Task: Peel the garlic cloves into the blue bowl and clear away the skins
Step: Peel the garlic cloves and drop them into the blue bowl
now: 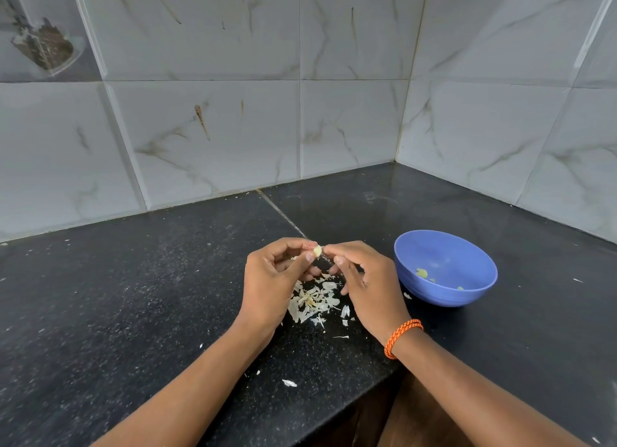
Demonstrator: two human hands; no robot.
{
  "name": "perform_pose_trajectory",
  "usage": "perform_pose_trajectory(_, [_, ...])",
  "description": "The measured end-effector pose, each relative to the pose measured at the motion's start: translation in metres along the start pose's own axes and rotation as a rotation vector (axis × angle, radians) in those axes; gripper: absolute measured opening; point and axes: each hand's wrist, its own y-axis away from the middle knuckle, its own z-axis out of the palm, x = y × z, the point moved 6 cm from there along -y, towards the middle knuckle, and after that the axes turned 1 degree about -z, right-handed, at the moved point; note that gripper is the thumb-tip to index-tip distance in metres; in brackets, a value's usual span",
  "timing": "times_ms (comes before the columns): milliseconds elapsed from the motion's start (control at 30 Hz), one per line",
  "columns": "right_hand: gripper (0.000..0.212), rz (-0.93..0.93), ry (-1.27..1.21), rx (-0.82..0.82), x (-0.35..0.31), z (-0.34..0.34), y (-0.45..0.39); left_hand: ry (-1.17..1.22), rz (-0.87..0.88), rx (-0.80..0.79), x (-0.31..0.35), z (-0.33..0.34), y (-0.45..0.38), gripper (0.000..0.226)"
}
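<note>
Garlic clove [317, 251], one, is pinched between both hands, left hand [271, 286] and right hand [366, 284]; three peeled pieces lie in one blue bowl [445, 268]; skins [315, 301] pile on the worktop [133, 296].

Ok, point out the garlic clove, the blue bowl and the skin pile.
garlic clove [317, 250], head view, its bare middle
blue bowl [430, 289], head view, outer wall
skin pile [314, 301], head view, pile centre

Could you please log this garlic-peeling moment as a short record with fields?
left hand: pinches small pale garlic clove
right hand: fingertips pick at the same clove
round blue plastic bowl: right of the hands, a few peeled pieces inside
papery white garlic skins: heaped on black speckled stone counter below the hands
orange braided wristband: on right wrist
</note>
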Motion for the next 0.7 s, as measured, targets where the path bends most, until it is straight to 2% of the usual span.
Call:
perform_pose_trajectory(200, [0.039, 0.050, -0.103, -0.015, -0.012, -0.001, 0.000, -0.052, 0.027, -0.034, 0.004, 0.004, 0.002, 0.011])
perform_pose_trajectory(700, [0.040, 0.004, -0.043, 0.076, -0.016, -0.007, -0.002, -0.068, 0.009, 0.004, 0.003, 0.002, -0.001, 0.016])
